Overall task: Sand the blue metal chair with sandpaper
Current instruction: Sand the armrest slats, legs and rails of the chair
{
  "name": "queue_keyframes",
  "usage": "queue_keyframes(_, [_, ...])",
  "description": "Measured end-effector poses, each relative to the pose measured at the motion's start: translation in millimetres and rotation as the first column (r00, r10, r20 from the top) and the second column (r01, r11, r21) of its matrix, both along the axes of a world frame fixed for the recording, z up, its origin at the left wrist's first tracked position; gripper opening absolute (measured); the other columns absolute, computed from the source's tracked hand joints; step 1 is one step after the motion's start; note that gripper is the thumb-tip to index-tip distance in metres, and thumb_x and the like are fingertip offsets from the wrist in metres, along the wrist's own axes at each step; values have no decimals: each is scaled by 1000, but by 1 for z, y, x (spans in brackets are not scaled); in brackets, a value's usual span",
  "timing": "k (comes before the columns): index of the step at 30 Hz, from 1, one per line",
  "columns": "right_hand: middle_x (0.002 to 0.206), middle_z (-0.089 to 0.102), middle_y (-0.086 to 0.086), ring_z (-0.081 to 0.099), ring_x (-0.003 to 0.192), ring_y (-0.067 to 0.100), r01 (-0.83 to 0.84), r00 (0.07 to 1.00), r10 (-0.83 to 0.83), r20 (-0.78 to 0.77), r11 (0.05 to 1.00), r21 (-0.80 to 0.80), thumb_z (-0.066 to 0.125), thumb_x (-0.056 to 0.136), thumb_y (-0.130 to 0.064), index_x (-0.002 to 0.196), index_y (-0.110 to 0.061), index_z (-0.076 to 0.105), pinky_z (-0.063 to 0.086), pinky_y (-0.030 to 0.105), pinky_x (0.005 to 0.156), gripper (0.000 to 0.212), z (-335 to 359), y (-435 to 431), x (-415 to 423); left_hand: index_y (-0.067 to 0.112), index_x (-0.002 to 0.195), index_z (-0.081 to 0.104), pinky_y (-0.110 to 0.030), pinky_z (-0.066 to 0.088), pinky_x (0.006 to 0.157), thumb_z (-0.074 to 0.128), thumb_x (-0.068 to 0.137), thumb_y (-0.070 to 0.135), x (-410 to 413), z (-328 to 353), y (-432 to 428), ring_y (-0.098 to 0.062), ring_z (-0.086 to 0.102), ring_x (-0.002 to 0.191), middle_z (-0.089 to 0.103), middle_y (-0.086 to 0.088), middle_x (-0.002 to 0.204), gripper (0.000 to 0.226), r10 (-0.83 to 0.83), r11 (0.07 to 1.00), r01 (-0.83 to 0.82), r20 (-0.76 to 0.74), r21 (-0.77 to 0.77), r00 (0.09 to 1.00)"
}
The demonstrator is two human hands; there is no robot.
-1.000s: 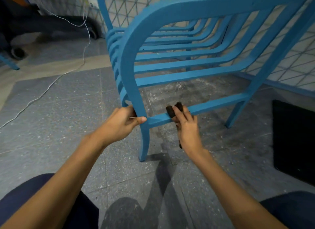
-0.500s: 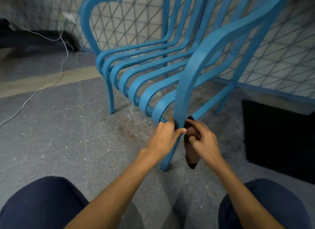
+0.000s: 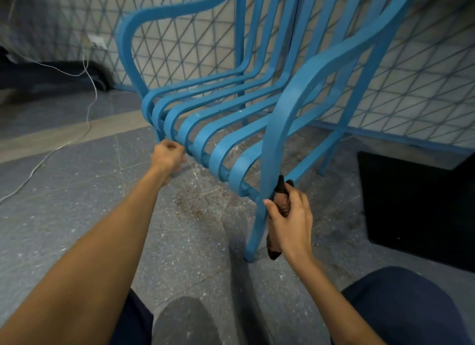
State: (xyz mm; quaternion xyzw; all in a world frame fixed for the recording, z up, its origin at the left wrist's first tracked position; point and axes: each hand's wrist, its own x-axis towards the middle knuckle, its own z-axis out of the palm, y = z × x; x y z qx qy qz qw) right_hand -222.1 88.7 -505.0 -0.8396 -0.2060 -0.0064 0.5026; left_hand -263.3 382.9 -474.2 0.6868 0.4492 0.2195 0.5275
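The right hand point(image 3: 290, 216) grips folded sandpaper point(image 3: 280, 206) against the chair point(image 3: 276, 128) front leg, its fingers hiding most of the sheet. The left hand point(image 3: 167, 157) is clenched at the seat's front edge; whether it grips a slat cannot be determined, and the chair's top is cut off.

The floor point(image 3: 77, 190) is of grey speckled tiles, with one beige strip point(image 3: 64, 136) across it. A white cable point(image 3: 88, 105) lies there (thin, loose), and a black mat point(image 3: 416, 211) is at right. Behind stands a wall of pale tiles point(image 3: 424, 87) in a diagonal pattern.

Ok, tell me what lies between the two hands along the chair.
In the head view, the curled front ends of the seat slats run between the left hand and the right hand, which holds the sandpaper at the front leg.
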Motion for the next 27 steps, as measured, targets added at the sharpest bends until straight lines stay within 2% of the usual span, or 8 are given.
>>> queue_keyframes(5, [128, 50, 2, 47, 116, 21, 41, 996, -41, 82, 999, -3, 66, 86, -36, 132, -19, 49, 38, 27, 95, 52, 1, 6, 3, 19, 105, 57, -38, 52, 82, 56, 89, 42, 2, 1, 18, -20, 61, 95, 65, -8, 107, 28, 49, 989, -65, 120, 134, 992])
queue_keyframes(7, [127, 52, 2, 48, 116, 21, 42, 994, -38, 105, 999, -31, 66, 85, -37, 130, -19, 51, 36, 25, 91, 51, 3, 7, 5, 20, 115, 52, -35, 50, 74, 53, 92, 41, 8, 12, 28, -18, 59, 90, 63, -8, 105, 31, -2, 993, -18, 177, 114, 984])
queue_keyframes(9, [124, 55, 1, 49, 114, 20, 46, 994, -41, 100, 998, -50, 66, 84, -38, 127, -19, 54, 38, 25, 89, 48, 4, 7, 6, 27, 109, 49, -35, 49, 68, 52, 92, 41, 20, 20, 30, -17, 58, 85, 61, -4, 96, 22, -66, 993, 44, 209, 109, 976])
queue_keyframes(11, [122, 57, 0, 51, 112, 18, 47, 994, -42, 97, 998, -51, 67, 84, -38, 126, -20, 56, 43, 30, 91, 46, 5, 7, 8, 26, 98, 49, -35, 50, 71, 52, 91, 43, 33, 21, 25, -20, 61, 82, 61, -6, 94, 18, -114, 982, 83, 185, 172, 976])
queue_keyframes(13, [123, 57, -1, 52, 112, 18, 45, 995, -39, 93, 997, -63, 67, 84, -38, 128, -22, 56, 44, 32, 93, 48, 5, 6, 11, 15, 95, 55, -32, 46, 71, 47, 94, 45, 38, 20, 20, -18, 58, 76, 60, -7, 85, 31, -142, 961, 112, 103, 251, 984])
queue_keyframes(19, [118, 63, 0, 59, 108, 18, 93, 991, -85, 99, 993, -78, 68, 84, -35, 128, -27, 57, 49, 38, 92, 47, 3, -20, 28, 10, 90, 64, -40, 50, 83, 42, 89, 60, 32, 3, 4, -25, 63, 87, 68, -11, 91, 54, -186, 964, 163, 93, 211, 978])
queue_keyframes(23, [107, 70, 0, 64, 101, 18, 118, 991, -105, 86, 981, -155, 65, 85, -40, 116, -30, 62, 52, 40, 86, 33, 0, -56, 55, 12, 70, 50, -32, 31, 56, 44, 92, 55, 23, 5, -37, -15, 40, 57, 44, -1, 60, 50, -167, 955, 144, 69, 260, 984])
queue_keyframes(27, [100, 72, -3, 65, 96, 17, 123, 989, -103, 102, 970, -212, 64, 86, -37, 104, -30, 65, 53, 41, 82, 20, 10, -70, 79, 19, 57, 35, -33, 22, 48, 46, 95, 48, 17, 13, -64, -14, 29, 48, 30, 3, 52, 49, -145, 952, 131, 31, 277, 989])
